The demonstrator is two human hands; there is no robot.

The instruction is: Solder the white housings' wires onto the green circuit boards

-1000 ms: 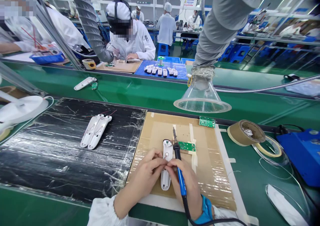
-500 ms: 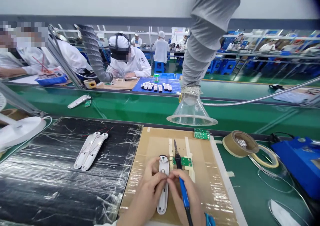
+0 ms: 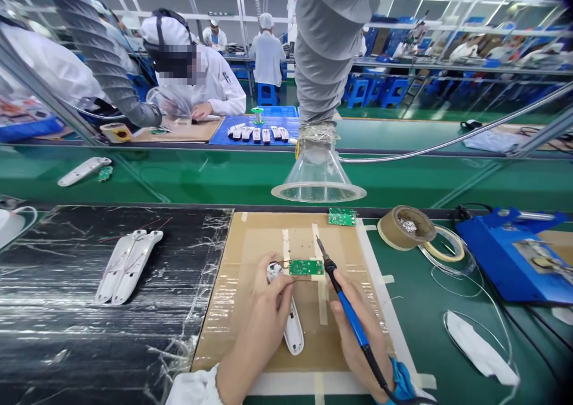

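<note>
My left hand (image 3: pixel 264 309) is closed around the upper part of a white plastic shell (image 3: pixel 294 330), which lies tilted on the cardboard. Its thumb and fingertip pinch together over the shell, and a thin wire seems to run right from them. Short wires join the shell's top end to a green circuit board (image 3: pixel 307 267) lying on the cardboard. In my right hand (image 3: pixel 360 327) is a soldering iron (image 3: pixel 351 315) with a blue handle, held like a pen. Its tip points up and away, above the cardboard just right of the board.
A clear fume hood (image 3: pixel 319 178) hangs over the cardboard mat (image 3: pixel 250 238). Another circuit board (image 3: pixel 342 216) lies at its far edge. Two white shells (image 3: pixel 129 267) rest at left; tape rolls (image 3: pixel 406 227) and a blue device (image 3: pixel 514 255) are right. A co-worker (image 3: pixel 192 64) sits opposite.
My right hand has moved away from the left, rightward, with the soldering iron tilting more. The shell now leans with its top leftward. The camera view has shifted right and down.
</note>
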